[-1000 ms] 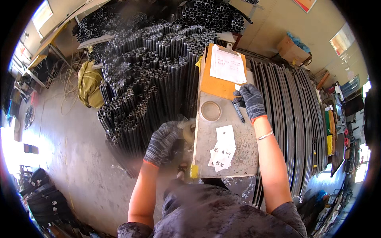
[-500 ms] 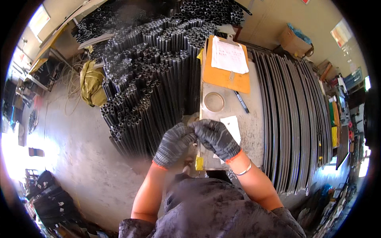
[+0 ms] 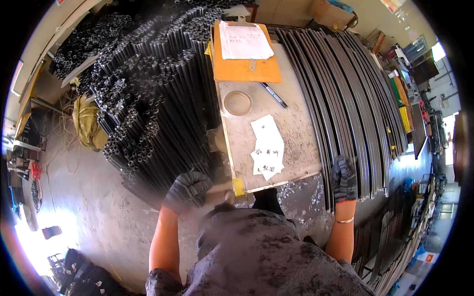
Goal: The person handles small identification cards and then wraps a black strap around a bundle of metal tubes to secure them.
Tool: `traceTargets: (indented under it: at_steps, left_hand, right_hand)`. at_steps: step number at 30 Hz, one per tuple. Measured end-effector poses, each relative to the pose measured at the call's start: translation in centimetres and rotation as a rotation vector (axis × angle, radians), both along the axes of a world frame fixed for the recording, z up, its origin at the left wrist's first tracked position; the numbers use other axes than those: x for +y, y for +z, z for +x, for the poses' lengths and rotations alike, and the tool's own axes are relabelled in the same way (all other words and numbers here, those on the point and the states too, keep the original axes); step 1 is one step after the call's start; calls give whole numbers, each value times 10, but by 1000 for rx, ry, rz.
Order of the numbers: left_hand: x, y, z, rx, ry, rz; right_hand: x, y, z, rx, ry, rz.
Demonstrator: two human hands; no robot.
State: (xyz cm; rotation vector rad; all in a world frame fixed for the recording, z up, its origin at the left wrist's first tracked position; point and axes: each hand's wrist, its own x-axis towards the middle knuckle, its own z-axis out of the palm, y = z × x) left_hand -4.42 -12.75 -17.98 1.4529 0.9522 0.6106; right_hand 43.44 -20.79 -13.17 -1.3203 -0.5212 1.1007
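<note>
My left hand (image 3: pixel 188 191), in a grey knitted glove, hangs low beside the feet of a dense stack of dark metal tubes (image 3: pixel 168 123). Its fingers are bent downward and partly hidden, so what they do is unclear. Off to the right, my right hand (image 3: pixel 344 178), gloved alike, lies over the near ends of a row of long metal tubes (image 3: pixel 335 98). Its fingers look folded together; whether they grip a tube is hidden. Between the hands is a worn tabletop (image 3: pixel 301 133) with several white paper slips (image 3: pixel 268 150), well apart from both gloves.
An orange clipboard (image 3: pixel 247 71) with a written sheet lies at the table's far end. Nearer are a black marker (image 3: pixel 274 94) and a round tape roll (image 3: pixel 238 103). A yellow-green sack (image 3: pixel 88 123) sits on the floor at left; a cardboard box (image 3: pixel 332 15) stands far right.
My hands were together over the table's left edge and have parted. The left dropped down and left; the right swung right onto the row of tubes. The paper slips are now uncovered.
</note>
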Motion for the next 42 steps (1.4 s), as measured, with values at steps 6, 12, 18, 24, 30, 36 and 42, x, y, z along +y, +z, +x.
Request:
traceTargets:
  at_steps: [6, 12, 18, 24, 30, 36, 42]
  left_hand:
    - [0, 34, 46, 102, -12, -45]
    - [-1, 43, 102, 290, -438, 726]
    - [-11, 102, 155, -263, -188, -111]
    - [3, 47, 158, -239, 129, -352]
    - [30, 2, 180, 446, 202, 336]
    - [43, 4, 210, 855, 92, 331]
    - [49, -9, 200, 639, 233, 189]
  right_hand:
    - [-76, -18, 13, -380, 80, -662]
    - [-55, 62, -59, -1221, 78, -390]
    - [8, 46, -166, -980, 546, 373]
    - [17, 34, -158, -1037, 751, 145]
    - [22, -30, -98, -880, 536, 44]
    - [38, -100, -78, -989, 436, 108]
    - [61, -54, -111, -365, 553, -384]
